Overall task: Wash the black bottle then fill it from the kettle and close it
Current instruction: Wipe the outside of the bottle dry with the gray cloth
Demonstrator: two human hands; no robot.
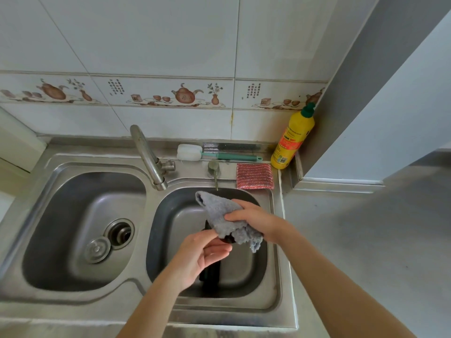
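Note:
The black bottle [210, 273] is over the right basin [246, 269] of the steel sink, mostly hidden by my hands. My left hand [201, 256] holds it around the middle, with the thumb and fingers curled over its body. My right hand [253, 222] grips a grey cloth [220, 213] and presses it over the bottle's upper end [227, 239]. Part of the cloth hangs down to the right of the bottle. The bottle's lid and the kettle are not in view.
The tap [146, 154] stands between the basins, its spout towards the left basin [80, 230], where a loose strainer plug [97, 249] lies. On the back ledge are a bottle brush [202, 154], a red scouring pad [254, 176] and a yellow detergent bottle [292, 140]. A counter [366, 240] extends right.

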